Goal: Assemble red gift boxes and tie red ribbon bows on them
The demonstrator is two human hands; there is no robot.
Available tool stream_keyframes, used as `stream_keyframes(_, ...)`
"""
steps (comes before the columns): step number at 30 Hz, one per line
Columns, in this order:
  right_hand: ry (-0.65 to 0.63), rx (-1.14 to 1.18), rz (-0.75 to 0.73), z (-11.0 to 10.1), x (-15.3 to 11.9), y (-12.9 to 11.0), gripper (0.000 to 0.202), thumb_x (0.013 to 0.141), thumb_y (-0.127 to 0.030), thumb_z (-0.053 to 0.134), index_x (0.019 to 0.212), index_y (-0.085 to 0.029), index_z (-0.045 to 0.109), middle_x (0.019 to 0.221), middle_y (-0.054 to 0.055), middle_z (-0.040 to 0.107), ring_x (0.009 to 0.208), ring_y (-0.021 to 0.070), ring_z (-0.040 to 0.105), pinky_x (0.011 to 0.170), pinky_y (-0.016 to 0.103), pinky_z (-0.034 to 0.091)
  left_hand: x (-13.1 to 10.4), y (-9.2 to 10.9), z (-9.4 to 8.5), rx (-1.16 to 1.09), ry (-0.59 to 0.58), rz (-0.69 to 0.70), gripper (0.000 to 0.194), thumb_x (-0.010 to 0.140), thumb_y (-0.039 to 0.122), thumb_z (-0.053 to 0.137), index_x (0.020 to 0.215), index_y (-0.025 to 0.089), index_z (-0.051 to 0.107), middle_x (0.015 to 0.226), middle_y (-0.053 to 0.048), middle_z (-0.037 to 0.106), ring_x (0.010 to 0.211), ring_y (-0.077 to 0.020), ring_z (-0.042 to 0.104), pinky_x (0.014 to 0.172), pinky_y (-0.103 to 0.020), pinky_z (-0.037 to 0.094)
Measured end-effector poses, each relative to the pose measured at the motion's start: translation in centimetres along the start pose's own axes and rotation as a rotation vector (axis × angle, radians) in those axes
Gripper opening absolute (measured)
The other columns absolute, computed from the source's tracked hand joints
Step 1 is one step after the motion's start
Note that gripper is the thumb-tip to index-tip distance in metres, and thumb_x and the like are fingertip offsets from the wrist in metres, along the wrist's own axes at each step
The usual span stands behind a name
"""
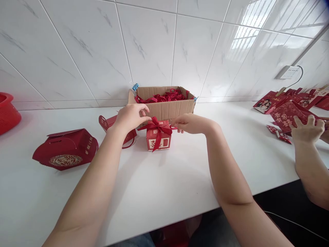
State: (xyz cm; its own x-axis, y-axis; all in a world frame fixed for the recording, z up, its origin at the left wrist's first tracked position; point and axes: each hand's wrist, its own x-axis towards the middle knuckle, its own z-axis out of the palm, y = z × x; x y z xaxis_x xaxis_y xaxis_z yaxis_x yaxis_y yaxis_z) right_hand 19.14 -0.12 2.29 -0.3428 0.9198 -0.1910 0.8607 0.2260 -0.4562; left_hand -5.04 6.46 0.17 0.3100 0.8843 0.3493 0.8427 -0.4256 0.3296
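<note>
A small red-and-white gift box with gold and white Chinese lettering stands upright on the white table. A red ribbon is tied in a bow across its top, one tail hanging down the front. On the left of the bow, my left hand has its fingertips closed at a ribbon loop. My right hand pinches at the ribbon on the other side, its fingertips partly hidden. Behind the box is an open cardboard box holding a heap of red ribbons.
A red handled carton lies left; another is partly behind my left wrist. A red plastic basket sits at the far left. To the right, another person's hand handles a red carton among several others. A tiled wall backs the table.
</note>
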Motion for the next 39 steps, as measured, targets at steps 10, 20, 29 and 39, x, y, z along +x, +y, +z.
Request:
stream_keyframes(10,0.205,-0.011,-0.093,1.5,1.8,-0.6,0.02,0.088,-0.026,0.051,0.081,-0.019,0.068,0.079,0.006,0.065,0.07,0.0151,0.055,0.057,0.026,0.035,0.2,-0.2,0.7,-0.139,-0.092,-0.012,0.035,0.089,0.045,0.042,0.09,0.02,0.067,0.086,-0.005,0.064,0.071,-0.0176,0.057,0.063,-0.028,0.042)
stream_keyframes(20,0.125,-0.011,-0.153,1.5,2.1,0.4,0.03,0.073,-0.037,0.069,0.1,-0.025,0.072,0.1,0.004,0.069,0.084,0.0164,0.06,0.061,0.024,0.044,-0.3,1.6,0.5,-0.168,-0.382,-0.108,0.043,0.076,0.06,0.057,0.061,0.019,0.052,0.06,-0.001,0.051,0.053,-0.0136,0.044,0.048,-0.027,0.029)
stream_keyframes(29,0.087,0.015,-0.268,1.8,1.8,-0.2,0.036,0.078,-0.02,0.062,0.111,-0.031,0.07,0.109,0.001,0.068,0.092,0.0161,0.06,0.067,0.023,0.044,-0.5,1.1,-0.7,-0.17,-0.482,-0.116,0.039,0.077,0.058,0.054,0.07,0.021,0.06,0.066,0.0,0.048,0.056,-0.0136,0.04,0.052,-0.028,0.026)
stream_keyframes(39,0.032,-0.032,-0.296,2.4,2.2,-0.9,0.036,0.083,-0.014,0.055,0.111,-0.028,0.072,0.089,0.0,0.068,0.072,0.0115,0.051,0.059,0.023,0.033,-0.4,1.2,0.0,-0.191,-0.437,-0.081,0.033,0.072,0.052,0.062,0.067,0.02,0.06,0.064,0.001,0.054,0.058,-0.0134,0.044,0.053,-0.027,0.031)
